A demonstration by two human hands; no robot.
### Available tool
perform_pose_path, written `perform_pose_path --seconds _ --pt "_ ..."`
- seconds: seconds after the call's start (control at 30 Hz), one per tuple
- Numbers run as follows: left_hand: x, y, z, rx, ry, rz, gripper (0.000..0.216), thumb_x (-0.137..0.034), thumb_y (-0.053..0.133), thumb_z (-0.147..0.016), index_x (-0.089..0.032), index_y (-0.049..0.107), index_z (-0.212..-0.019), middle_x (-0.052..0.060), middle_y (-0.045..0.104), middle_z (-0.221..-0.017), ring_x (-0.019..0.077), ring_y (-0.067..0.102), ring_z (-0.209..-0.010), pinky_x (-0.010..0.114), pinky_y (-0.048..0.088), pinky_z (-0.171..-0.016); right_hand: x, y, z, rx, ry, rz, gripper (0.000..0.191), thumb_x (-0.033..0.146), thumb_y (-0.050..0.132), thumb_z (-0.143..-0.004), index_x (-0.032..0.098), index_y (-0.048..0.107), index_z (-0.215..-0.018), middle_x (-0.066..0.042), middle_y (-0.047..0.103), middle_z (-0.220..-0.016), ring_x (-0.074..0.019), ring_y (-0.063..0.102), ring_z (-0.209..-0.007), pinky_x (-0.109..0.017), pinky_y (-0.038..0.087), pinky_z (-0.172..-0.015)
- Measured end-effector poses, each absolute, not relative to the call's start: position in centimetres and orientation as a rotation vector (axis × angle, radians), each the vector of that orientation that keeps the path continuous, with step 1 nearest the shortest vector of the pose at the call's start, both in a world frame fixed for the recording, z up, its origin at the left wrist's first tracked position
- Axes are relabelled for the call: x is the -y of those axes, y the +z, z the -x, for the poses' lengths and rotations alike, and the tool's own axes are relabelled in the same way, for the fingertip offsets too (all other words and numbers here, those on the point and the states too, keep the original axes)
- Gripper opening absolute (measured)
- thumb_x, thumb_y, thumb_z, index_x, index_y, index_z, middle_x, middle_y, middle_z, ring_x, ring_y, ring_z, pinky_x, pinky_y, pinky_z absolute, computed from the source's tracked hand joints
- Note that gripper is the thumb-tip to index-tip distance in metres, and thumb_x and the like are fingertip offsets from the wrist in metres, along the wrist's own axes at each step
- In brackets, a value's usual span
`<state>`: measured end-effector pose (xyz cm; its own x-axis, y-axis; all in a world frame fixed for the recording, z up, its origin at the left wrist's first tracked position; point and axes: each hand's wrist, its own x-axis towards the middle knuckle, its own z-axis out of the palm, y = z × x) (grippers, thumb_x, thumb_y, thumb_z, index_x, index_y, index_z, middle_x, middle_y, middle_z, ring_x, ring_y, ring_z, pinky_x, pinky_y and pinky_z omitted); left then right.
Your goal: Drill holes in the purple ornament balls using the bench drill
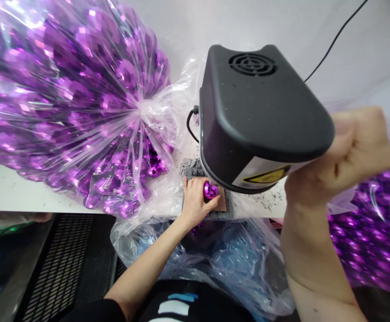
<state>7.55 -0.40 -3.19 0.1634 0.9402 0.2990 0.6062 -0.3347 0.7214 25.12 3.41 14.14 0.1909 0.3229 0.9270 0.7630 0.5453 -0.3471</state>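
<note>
My left hand [195, 201] pinches a small shiny purple faceted ball [210, 191] and holds it on the grey base plate [226, 208] under the head of a black machine [258, 116]. My right hand [349, 156] is raised at the machine's right side, closed in a fist; whatever it grips is hidden behind the machine's housing. A yellow warning label [265, 175] shows on the underside of the head.
A big clear plastic bag [63, 103] stuffed with purple balls lies on the white table [10, 192] at left. More purple balls in plastic [376, 237] sit at right. A bluish plastic bag [228, 259] hangs open below the table edge. A black cable [336, 38] runs behind the machine.
</note>
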Motion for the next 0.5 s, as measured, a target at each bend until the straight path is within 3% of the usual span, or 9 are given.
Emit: perform_pose_path --seconds 0.1,0.2,0.33,0.43,0.5 --pt "2.0 -1.9 -6.4 -1.433 1.037 -1.999 0.036 -0.038 0.066 -0.087 -0.019 0.054 -0.116 0.010 0.064 -0.109 0.0271 0.057 -0.106 0.048 0.043 -0.102 -5.4 15.2 -24.7 1.388 -0.168 1.050 0.053 0.052 0.042 -0.097 0.009 0.048 -0.066 0.001 0.039 -0.063 0.0004 0.036 -0.060 -0.023 0.023 -0.061" --pt "5.3 -1.3 -4.5 -1.302 0.841 -2.030 0.044 -0.040 0.069 -0.086 -0.021 0.050 -0.122 0.008 0.060 -0.110 0.0247 0.059 -0.101 0.040 0.051 -0.089 -5.9 15.2 -24.6 1.386 -0.059 1.042 0.057 0.057 0.045 -0.094 0.010 0.039 -0.061 0.002 0.033 -0.059 0.0009 0.032 -0.058 -0.023 0.020 -0.061" --pt "9.9 -2.3 -2.2 -1.196 0.469 -2.122 0.064 -0.026 0.074 -0.082 -0.028 0.042 -0.138 0.009 0.054 -0.131 0.0266 0.063 -0.113 0.041 0.055 -0.091 -5.5 15.4 -24.7 1.342 0.092 0.994 0.061 0.067 0.052 -0.085 0.011 0.043 -0.062 0.002 0.036 -0.059 -0.0009 0.035 -0.058 -0.022 0.024 -0.059" --pt "11.0 -2.4 -0.9 -1.181 0.399 -2.172 0.088 -0.034 0.081 -0.077 -0.030 0.031 -0.149 0.013 0.047 -0.145 0.0320 0.060 -0.122 0.046 0.056 -0.093 -6.0 15.8 -25.6 1.237 0.323 0.984 0.075 0.084 0.035 -0.078 0.011 0.051 -0.068 -0.002 0.042 -0.063 -0.0042 0.046 -0.060 -0.022 0.032 -0.055" --pt "9.7 -1.6 0.1 -1.174 0.487 -2.174 0.079 -0.045 0.076 -0.081 -0.028 0.036 -0.147 0.012 0.055 -0.138 0.0297 0.063 -0.117 0.044 0.057 -0.092 -7.5 16.2 -26.6 1.137 0.424 1.053 0.082 0.085 0.017 -0.081 0.011 0.052 -0.074 -0.002 0.043 -0.064 -0.0049 0.049 -0.057 -0.022 0.032 -0.052"
